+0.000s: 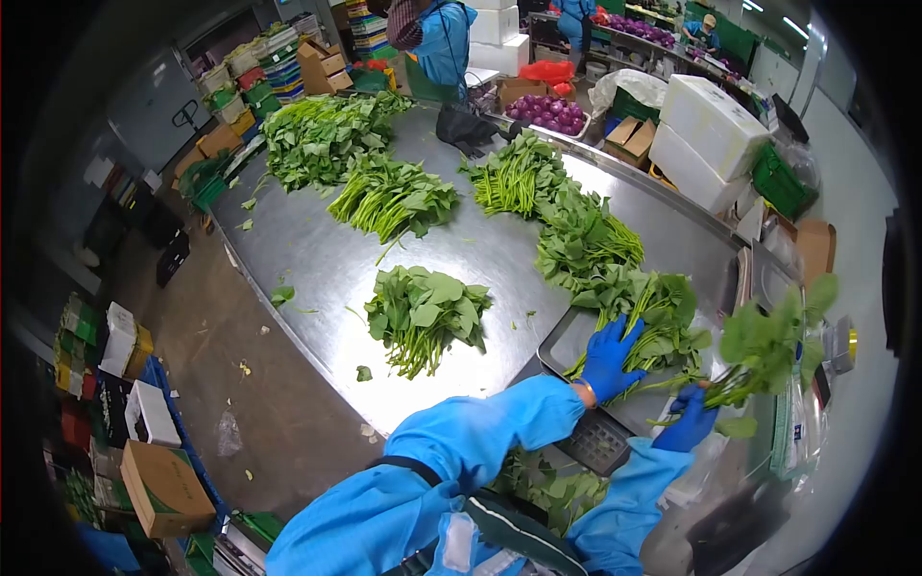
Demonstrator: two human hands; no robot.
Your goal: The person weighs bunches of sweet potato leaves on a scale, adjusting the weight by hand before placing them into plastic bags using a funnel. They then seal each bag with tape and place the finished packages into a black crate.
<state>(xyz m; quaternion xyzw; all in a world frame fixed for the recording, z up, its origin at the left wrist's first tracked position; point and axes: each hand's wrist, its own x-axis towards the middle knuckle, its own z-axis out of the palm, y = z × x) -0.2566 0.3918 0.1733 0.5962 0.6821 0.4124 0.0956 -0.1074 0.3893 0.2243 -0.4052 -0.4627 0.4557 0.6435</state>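
My left hand point(607, 363), in a blue glove, lies with its fingers spread on a bunch of leafy greens point(663, 322). Those greens rest over a metal tray point(567, 336) that has a dark keypad unit point(597, 442) at its near side, like a weighing scale. My right hand point(687, 420), also gloved in blue, is closed round the stems of another leafy bunch point(764, 346), lifted at the right with its leaves pointing up and away. A separate bunch of greens point(423, 312) lies on the steel table point(317, 235) left of the tray.
More greens point(327, 139) are piled at the table's far end, and several bunches point(586, 240) line its right side. Beyond stand purple onions point(547, 113), white foam boxes point(706, 134) and a person in blue point(444, 43). Cardboard boxes point(168, 488) stand at lower left.
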